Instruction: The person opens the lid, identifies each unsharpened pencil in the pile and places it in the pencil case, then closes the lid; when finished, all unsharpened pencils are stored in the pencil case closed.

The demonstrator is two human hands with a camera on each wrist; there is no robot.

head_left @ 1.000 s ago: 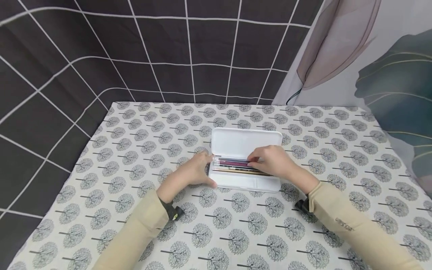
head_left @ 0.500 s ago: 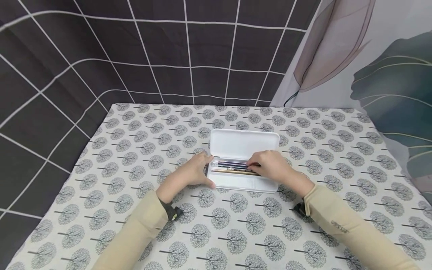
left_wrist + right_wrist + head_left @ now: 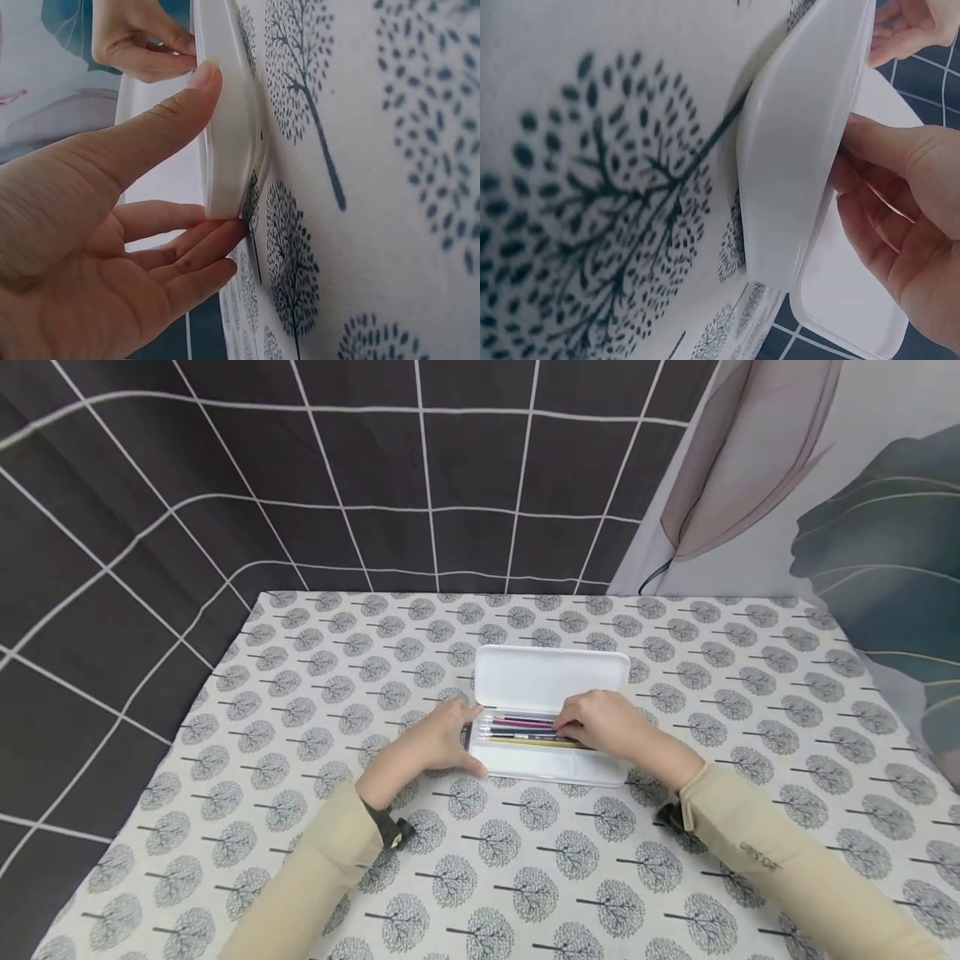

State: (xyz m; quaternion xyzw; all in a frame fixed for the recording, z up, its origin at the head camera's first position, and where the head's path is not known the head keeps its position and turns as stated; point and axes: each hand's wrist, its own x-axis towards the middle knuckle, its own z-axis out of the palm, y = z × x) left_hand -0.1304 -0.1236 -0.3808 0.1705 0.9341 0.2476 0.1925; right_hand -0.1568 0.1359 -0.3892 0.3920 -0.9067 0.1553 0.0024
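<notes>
An open white pencil case (image 3: 525,764) lies on the patterned cloth, its lid (image 3: 551,677) tipped back. Several pencils (image 3: 517,732) lie side by side in it, dark, red and yellow among them. My left hand (image 3: 442,739) grips the case's left end, thumb at the front edge and fingers round the end, as the left wrist view shows. My right hand (image 3: 603,724) reaches into the right half, curled fingers and thumb pinching at the pencils. In the right wrist view the case's side wall (image 3: 802,150) hides those fingertips.
The cloth (image 3: 495,860) with printed trees covers the table. A dark grid-patterned curtain (image 3: 360,468) hangs behind and at the left. At the right hangs a curtain with large leaves (image 3: 885,560). Each wrist wears a black strap.
My right fingertips shift slightly among the pencils, and the red pencil shows more plainly than half a second ago. My left hand keeps its grip on the case.
</notes>
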